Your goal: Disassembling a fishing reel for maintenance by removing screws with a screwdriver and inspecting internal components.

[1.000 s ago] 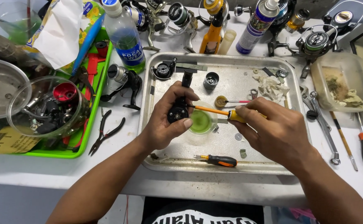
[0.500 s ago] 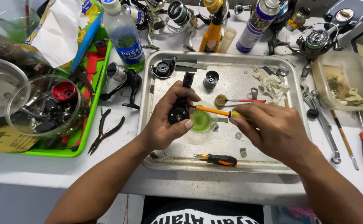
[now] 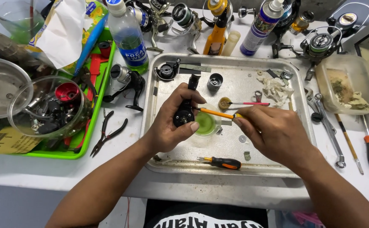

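Note:
My left hand [image 3: 169,126] grips a black fishing reel body [image 3: 184,113] over the metal tray [image 3: 229,164]. My right hand [image 3: 273,133] holds a thin orange brush [image 3: 216,113] whose tip touches the reel body. Just under the brush stands a small round tub of green grease [image 3: 205,123]. A second brush with a pink handle [image 3: 250,103] rests on a small brown cap behind it. An orange and black screwdriver [image 3: 222,162] lies at the tray's near edge.
Black pliers [image 3: 108,133] and a reel [image 3: 127,82] lie left of the tray. A green tray [image 3: 87,135] holds a glass bowl of parts [image 3: 49,107]. Bottles, spray can [image 3: 262,25] and reels stand at the back; wrenches [image 3: 328,126] and a plastic tub [image 3: 351,84] sit right.
My right hand has shifted slightly, keeping the brush tip at the reel body. My left hand holds the reel in the same place.

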